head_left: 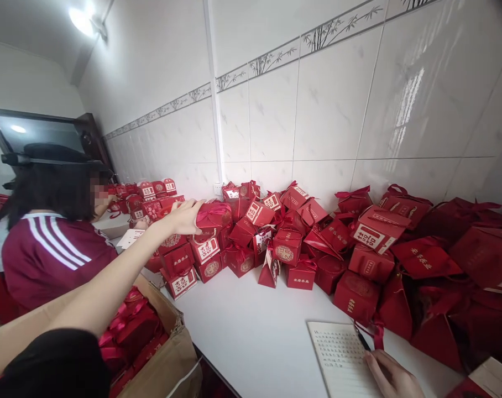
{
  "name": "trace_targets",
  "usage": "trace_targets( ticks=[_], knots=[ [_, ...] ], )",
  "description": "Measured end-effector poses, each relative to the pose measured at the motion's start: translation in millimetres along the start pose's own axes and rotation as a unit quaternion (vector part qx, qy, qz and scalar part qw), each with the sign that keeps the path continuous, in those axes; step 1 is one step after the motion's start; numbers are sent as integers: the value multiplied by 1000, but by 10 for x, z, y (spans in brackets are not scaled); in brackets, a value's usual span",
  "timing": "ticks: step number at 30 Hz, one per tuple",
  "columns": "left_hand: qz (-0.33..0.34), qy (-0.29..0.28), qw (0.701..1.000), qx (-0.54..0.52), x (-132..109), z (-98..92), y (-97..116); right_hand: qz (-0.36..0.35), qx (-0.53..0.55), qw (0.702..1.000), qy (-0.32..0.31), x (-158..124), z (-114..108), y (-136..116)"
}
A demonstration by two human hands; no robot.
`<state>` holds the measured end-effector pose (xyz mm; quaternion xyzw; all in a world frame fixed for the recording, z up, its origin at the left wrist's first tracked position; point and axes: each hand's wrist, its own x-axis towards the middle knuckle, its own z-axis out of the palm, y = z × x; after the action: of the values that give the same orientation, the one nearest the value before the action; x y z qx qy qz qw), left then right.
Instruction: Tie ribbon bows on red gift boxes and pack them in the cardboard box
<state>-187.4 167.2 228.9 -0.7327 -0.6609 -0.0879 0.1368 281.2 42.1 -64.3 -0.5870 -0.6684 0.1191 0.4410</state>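
Note:
My left hand stretches out at the end of a bare forearm with a black sleeve. It is closed on the side of a red gift box with a ribbon, on top of stacked boxes. Part of its grip is hidden. At the lower right, my right hand holds a black pen at the edge of an open notebook. Lines of handwriting cover the upper part of the page.
Many red gift boxes are heaped along the tiled wall on the white table. An open cardboard box with red boxes inside stands at the lower left. Beyond it, another person in a maroon top faces the table.

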Motion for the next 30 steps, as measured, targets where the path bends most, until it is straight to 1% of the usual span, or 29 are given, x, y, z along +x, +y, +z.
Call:
trace_targets(
  ticks=[2, 3, 5, 7, 8, 10, 11, 12, 13, 14, 15, 17, 18, 19, 20, 22, 23, 24, 25, 27, 28, 30],
  knots=[
    [95, 13, 995, 11, -277, 41, 289, -3, -15, 1000, 24, 20, -60, -87],
    [135, 15, 991, -2, -433, 109, 461, -1, -20, 999, 38, 29, -89, -153],
    [203, 8, 978, -47, -761, 348, 840, 26, -17, 999, 43, 43, -117, -333],
    [255, -16, 961, -109, -1080, 684, 1216, 55, 17, 998, -5, 49, -83, -561],
    [263, -37, 953, -145, -1223, 859, 1382, 60, 44, 997, -33, 49, -42, -680],
    [281, -121, 930, -206, -1443, 1154, 1635, 70, 96, 988, -97, 42, 69, -893],
    [285, -159, 917, -232, -1508, 1252, 1714, 82, 116, 981, -130, 33, 127, -976],
    [289, -187, 903, -255, -1540, 1309, 1761, 92, 119, 975, -165, 22, 179, -1039],
    [290, -204, 893, -276, -1540, 1326, 1778, 102, 124, 970, -183, 8, 220, -1084],
    [286, -208, 887, -296, -1514, 1308, 1771, 113, 127, 967, -192, -7, 248, -1112],
    [273, -205, 887, -311, -1469, 1262, 1745, 125, 130, 965, -193, -21, 264, -1128],
    [219, -205, 901, -315, -1359, 1130, 1668, 148, 140, 962, -180, -42, 274, -1141],
    [187, -225, 909, -297, -1312, 1063, 1628, 158, 148, 960, -176, -47, 275, -1146],
    [165, -268, 911, -267, -1276, 1006, 1593, 166, 160, 957, -176, -50, 279, -1153],
    [154, -323, 905, -231, -1257, 964, 1566, 172, 178, 953, -176, -49, 289, -1164],
    [162, -429, 872, -171, -1265, 934, 1539, 180, 231, 942, -164, -46, 327, -1194],
    [167, -461, 856, -166, -1290, 945, 1538, 182, 257, 937, -152, -45, 352, -1209],
    [165, -472, 846, -184, -1326, 970, 1543, 183, 277, 933, -138, -45, 378, -1223],
    [155, -464, 843, -222, -1371, 1008, 1552, 185, 291, 930, -124, -45, 402, -1234],
    [114, -419, 837, -332, -1475, 1104, 1572, 188, 299, 930, -106, -48, 435, -1245],
    [94, -393, 827, -391, -1531, 1157, 1579, 190, 298, 930, -102, -50, 442, -1246],
    [59, -346, 797, -492, -1642, 1261, 1585, 192, 301, 929, -95, -54, 440, -1244]
  ],
)
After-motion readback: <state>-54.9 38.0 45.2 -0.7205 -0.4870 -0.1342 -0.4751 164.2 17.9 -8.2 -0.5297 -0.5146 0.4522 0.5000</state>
